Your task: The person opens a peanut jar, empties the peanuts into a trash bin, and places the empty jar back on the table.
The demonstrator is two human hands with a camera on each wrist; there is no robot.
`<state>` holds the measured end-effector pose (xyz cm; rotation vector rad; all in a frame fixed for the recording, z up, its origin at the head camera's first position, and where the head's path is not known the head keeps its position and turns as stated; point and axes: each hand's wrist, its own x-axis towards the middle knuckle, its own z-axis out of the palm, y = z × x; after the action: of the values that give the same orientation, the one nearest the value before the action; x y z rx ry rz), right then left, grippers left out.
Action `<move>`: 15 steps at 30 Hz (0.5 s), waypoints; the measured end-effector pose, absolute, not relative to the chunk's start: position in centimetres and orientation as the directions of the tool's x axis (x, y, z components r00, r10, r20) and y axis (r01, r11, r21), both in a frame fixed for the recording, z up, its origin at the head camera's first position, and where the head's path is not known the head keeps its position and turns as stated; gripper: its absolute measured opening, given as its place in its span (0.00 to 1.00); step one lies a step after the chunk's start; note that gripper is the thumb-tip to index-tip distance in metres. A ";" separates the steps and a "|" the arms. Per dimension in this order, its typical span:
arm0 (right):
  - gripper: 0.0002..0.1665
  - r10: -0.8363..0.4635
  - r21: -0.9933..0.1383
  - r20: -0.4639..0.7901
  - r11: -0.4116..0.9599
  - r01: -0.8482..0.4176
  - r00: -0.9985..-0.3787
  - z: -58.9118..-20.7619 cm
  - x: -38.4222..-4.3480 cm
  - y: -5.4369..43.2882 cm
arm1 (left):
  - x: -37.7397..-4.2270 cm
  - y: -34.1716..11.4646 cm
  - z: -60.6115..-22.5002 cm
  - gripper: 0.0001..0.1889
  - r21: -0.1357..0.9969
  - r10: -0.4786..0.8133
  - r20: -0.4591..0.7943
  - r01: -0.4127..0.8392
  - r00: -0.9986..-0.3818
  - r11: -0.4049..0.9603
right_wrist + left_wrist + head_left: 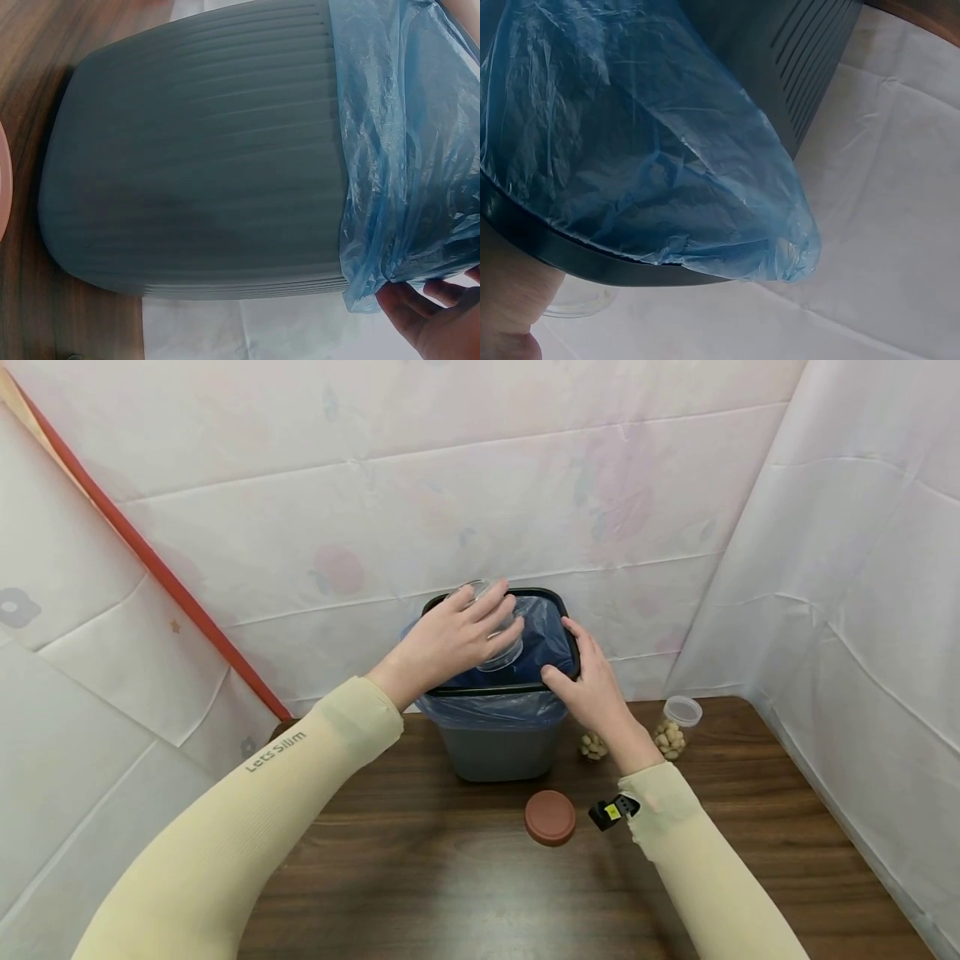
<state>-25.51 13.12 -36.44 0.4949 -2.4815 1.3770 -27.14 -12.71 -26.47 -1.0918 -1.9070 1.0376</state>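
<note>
A grey trash bin (498, 752) stands upright on the table, lined with a blue plastic bag (375, 150) folded over its black rim (495, 691). Over the bin's mouth, my left hand (453, 639) grips a clear jar (501, 656) from above, fingers spread around its side. The jar lies tilted and is partly hidden by those fingers. My right hand (588, 683) holds the bin's right rim, thumb at the front corner and fingers along the side. In the left wrist view the jar's clear edge (581, 301) shows beyond the rim.
On the wooden table (420, 877), a reddish-brown round lid (551, 817) lies in front of the bin. Right of my wrist stands a clear jar of pale nuts (670, 739); more nuts (593, 746) show left of that wrist. White patterned sheeting (375, 527) hangs behind and on both sides.
</note>
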 end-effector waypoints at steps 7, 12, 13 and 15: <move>0.51 -0.167 -0.772 0.380 0.484 -0.412 -0.910 -36.4 -25.4 13.1 | -27.1 -12.9 -26.4 0.34 -0.870 0.895 0.190 0.353 -0.404 0.344; 0.51 -0.166 -0.774 0.378 0.483 -0.409 -0.911 -36.4 -25.4 13.1 | -27.1 -12.9 -26.3 0.34 -0.856 0.897 0.206 0.372 -0.392 0.359; 0.51 -0.166 -0.774 0.378 0.484 -0.409 -0.911 -36.4 -25.4 13.1 | -27.1 -12.9 -26.3 0.34 -0.855 0.897 0.208 0.373 -0.390 0.361; 0.51 -0.165 -0.775 0.378 0.482 -0.409 -0.911 -36.4 -25.4 13.1 | -27.1 -13.0 -26.3 0.34 -0.853 0.897 0.210 0.375 -0.389 0.363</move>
<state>-25.42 13.14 -36.37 0.4905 -2.4774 1.3977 -27.12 -12.95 -26.28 -1.1024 -1.9321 0.9580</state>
